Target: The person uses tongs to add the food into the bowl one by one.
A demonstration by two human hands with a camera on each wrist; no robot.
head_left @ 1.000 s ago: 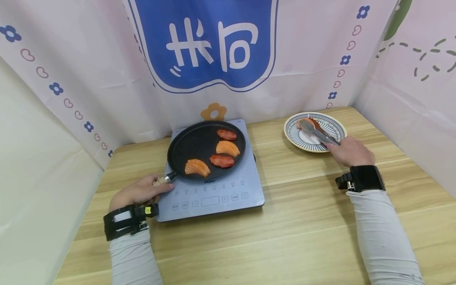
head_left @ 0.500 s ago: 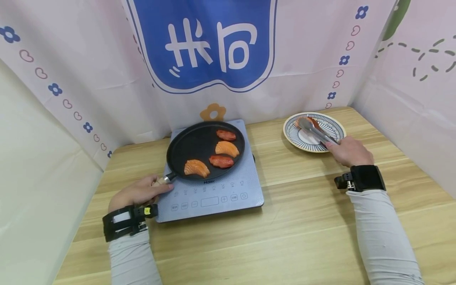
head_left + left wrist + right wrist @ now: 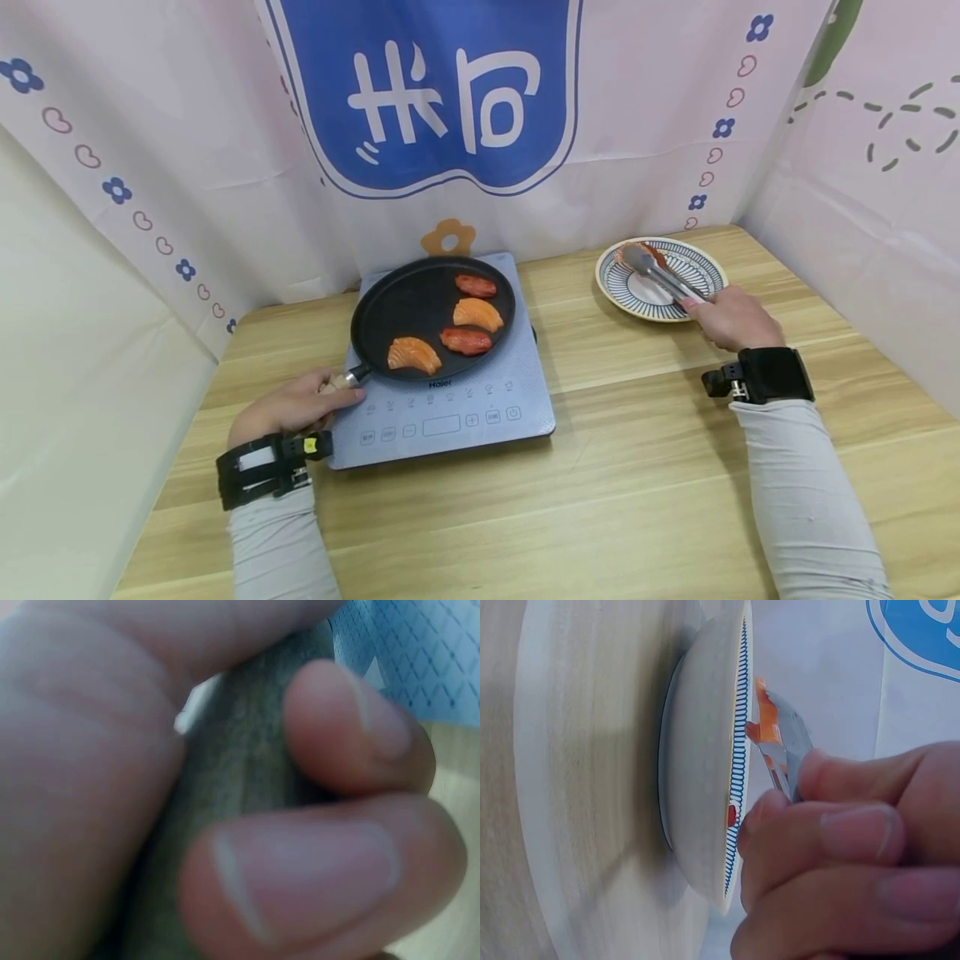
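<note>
Metal tongs [image 3: 654, 272], gripped by right hand [image 3: 738, 320], have orange slice [image 3: 768, 720] at their tips, over plate [image 3: 643, 312] near back right corner of worktop [image 3: 637, 475]. Left hand [image 3: 288, 407] holds pan handle [image 3: 347, 379], toward left edge. Slack pinch could drop slice.

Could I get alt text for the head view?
The right hand holds silver metal tongs over a round white blue-patterned plate; the left hand grips the wooden handle of a round black pan, four orange and red food pieces inside.

left grip [image 3: 288, 404] and right grip [image 3: 737, 319] curl, arms [image 3: 806, 487] stretched forward.
</note>
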